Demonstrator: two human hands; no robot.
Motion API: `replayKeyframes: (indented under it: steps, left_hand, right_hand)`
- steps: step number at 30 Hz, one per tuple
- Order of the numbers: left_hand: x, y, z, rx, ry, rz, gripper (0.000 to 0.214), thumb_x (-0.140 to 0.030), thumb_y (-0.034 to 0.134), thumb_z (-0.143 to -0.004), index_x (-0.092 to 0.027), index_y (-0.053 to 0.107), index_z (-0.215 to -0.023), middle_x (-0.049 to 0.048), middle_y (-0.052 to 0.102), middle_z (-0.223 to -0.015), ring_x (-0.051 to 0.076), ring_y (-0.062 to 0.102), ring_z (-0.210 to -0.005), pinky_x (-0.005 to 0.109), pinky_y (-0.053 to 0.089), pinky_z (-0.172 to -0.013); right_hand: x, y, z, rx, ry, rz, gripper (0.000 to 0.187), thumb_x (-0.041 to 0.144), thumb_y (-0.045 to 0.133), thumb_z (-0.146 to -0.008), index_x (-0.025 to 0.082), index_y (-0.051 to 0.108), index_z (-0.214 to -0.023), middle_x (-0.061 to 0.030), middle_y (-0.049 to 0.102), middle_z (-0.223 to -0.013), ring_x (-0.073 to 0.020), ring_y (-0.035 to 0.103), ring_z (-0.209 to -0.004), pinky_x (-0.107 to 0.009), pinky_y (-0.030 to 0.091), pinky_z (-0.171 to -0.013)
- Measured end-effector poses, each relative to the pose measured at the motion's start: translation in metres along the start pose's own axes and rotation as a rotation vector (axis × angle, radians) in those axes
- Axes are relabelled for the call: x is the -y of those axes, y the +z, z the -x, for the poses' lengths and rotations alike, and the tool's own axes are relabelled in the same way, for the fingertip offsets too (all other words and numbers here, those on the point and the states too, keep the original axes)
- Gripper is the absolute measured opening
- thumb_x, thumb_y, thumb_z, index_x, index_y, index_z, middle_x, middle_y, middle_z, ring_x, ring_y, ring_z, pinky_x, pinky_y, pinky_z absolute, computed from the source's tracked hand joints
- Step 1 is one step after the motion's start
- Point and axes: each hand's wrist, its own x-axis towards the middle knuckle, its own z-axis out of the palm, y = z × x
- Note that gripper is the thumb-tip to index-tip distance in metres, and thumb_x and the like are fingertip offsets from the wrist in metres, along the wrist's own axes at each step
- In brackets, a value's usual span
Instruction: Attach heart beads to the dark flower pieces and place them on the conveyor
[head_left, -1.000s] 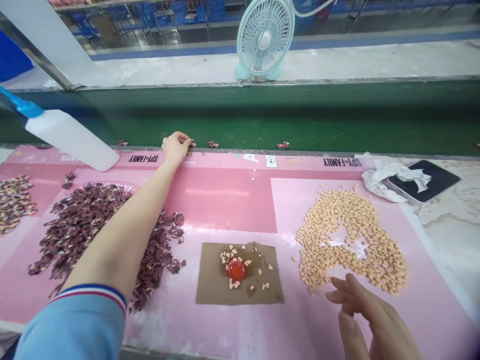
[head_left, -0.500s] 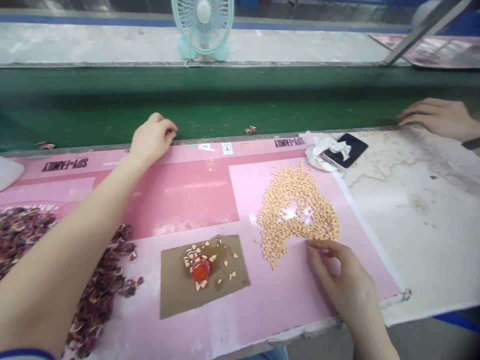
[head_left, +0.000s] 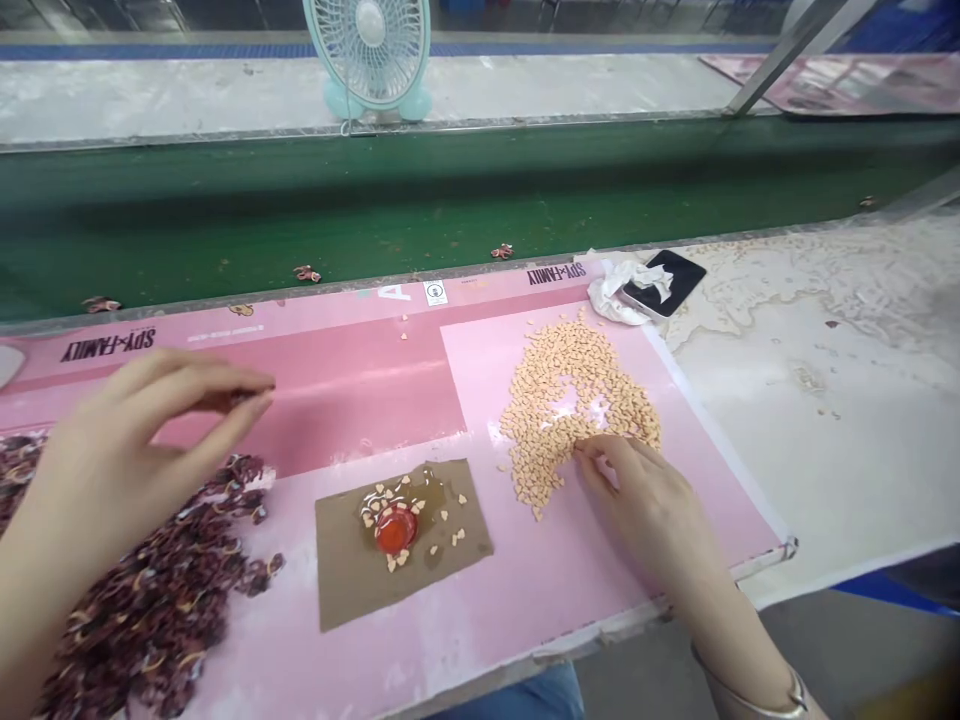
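Note:
My left hand (head_left: 161,425) hovers over the pink mat (head_left: 375,390), beside a pile of small dark-red pieces with pale loops (head_left: 176,570). Its thumb and fingertips are pinched around something small and dark that I cannot make out. My right hand (head_left: 645,500) pinches at the lower edge of a spread of tiny beige, heart-like pieces (head_left: 574,370), apparently on one of them. Between the hands lies a brown cardboard piece (head_left: 352,590). On it are a red round cap-like object (head_left: 395,530), a clear wet puddle and several scattered beige pieces.
Beyond the mat runs a green belt-like strip (head_left: 420,215) with several dark-red pieces, one of them (head_left: 307,273) near the mat. A black flat device (head_left: 679,280) with crumpled tissue (head_left: 619,290) lies at the mat's far right corner. A mint fan (head_left: 370,50) stands behind.
My left hand has drawn back from the green strip, where a dark-red piece now shows. My right hand has moved onto the beige pieces. Another person's hand at the right has left view.

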Motion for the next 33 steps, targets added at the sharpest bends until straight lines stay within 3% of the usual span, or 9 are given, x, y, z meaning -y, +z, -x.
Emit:
replayKeyframes:
  steps: [3,5,10,14,17,20,26,33]
  left_hand:
    - [-0.016,-0.011,0.045,0.055,-0.075,0.015,0.015,-0.042,0.069,-0.085,-0.051,0.08,-0.091,-0.0013,0.069,-0.094,0.03,0.064,-0.085,0.045,0.052,-0.073]
    - [-0.034,-0.008,0.07,0.115,-0.082,0.114,0.017,-0.037,0.068,-0.088,-0.048,0.081,-0.092,0.0006,0.07,-0.092,0.028,0.067,-0.081,0.041,0.054,-0.066]
    - [-0.085,0.027,0.102,0.225,-0.175,0.544,0.013,-0.022,0.075,-0.089,-0.033,0.083,-0.089,0.0024,0.07,-0.08,0.017,0.07,-0.072,0.022,0.054,-0.061]
    - [-0.101,0.052,0.118,0.195,-0.409,0.787,0.008,-0.025,0.078,-0.089,-0.027,0.082,-0.082,0.0043,0.064,-0.079,0.016,0.063,-0.072,0.021,0.052,-0.063]
    - [-0.102,0.058,0.128,0.156,-0.522,0.898,0.019,-0.035,0.076,-0.091,-0.022,0.079,-0.077,0.005,0.059,-0.077,0.015,0.055,-0.066,0.021,0.047,-0.055]
    - [-0.1,0.058,0.132,0.209,-0.567,0.996,0.033,-0.045,0.075,-0.091,-0.019,0.075,-0.071,0.0043,0.055,-0.077,0.012,0.051,-0.06,0.019,0.043,-0.05]
    - [-0.093,0.054,0.135,0.396,-0.773,1.4,0.029,-0.046,0.08,-0.088,-0.019,0.074,-0.078,0.0016,0.051,-0.092,0.011,0.066,-0.061,0.023,0.059,-0.06]
    - [-0.085,0.052,0.135,0.507,-0.768,1.475,0.023,-0.043,0.08,-0.089,-0.021,0.079,-0.081,0.0006,0.051,-0.09,0.01,0.068,-0.063,0.022,0.062,-0.063]
  right_hand:
    - [0.01,-0.007,-0.003,-0.015,0.008,-0.088,0.025,0.033,0.05,-0.104,0.025,0.054,-0.08,-0.0027,0.07,-0.073,-0.0189,0.069,-0.066,-0.029,0.049,-0.057]
    - [0.031,-0.012,-0.003,-0.06,0.015,-0.31,0.019,0.028,0.06,-0.099,0.026,0.051,-0.082,-0.0002,0.074,-0.076,-0.017,0.072,-0.067,-0.026,0.054,-0.057]
    - [0.11,-0.018,0.006,-0.033,-0.126,-1.013,0.028,0.004,0.063,-0.089,0.026,0.045,-0.084,0.004,0.076,-0.078,-0.0121,0.074,-0.068,-0.022,0.062,-0.064]
    - [0.145,-0.011,0.011,-0.06,-0.157,-1.092,0.03,-0.001,0.064,-0.084,0.025,0.048,-0.085,0.0008,0.078,-0.08,-0.0131,0.075,-0.068,-0.025,0.065,-0.068]
    - [0.148,-0.008,0.01,-0.06,-0.197,-1.026,0.029,-0.003,0.065,-0.082,0.024,0.054,-0.085,-0.0006,0.08,-0.08,-0.014,0.076,-0.068,-0.024,0.066,-0.067]
    - [0.145,-0.009,0.01,0.008,-0.256,-1.002,0.029,-0.004,0.064,-0.082,0.023,0.061,-0.09,-0.0017,0.081,-0.084,-0.0147,0.078,-0.073,-0.023,0.067,-0.07]
    - [0.143,-0.003,0.012,0.107,-0.209,-1.157,0.013,0.013,0.07,-0.096,0.023,0.063,-0.101,-0.0021,0.08,-0.087,-0.013,0.078,-0.08,-0.022,0.066,-0.076]
    - [0.141,0.0,0.009,0.209,-0.22,-1.236,0.007,0.025,0.066,-0.102,0.023,0.061,-0.097,-0.0014,0.08,-0.085,-0.011,0.077,-0.081,-0.02,0.065,-0.076]
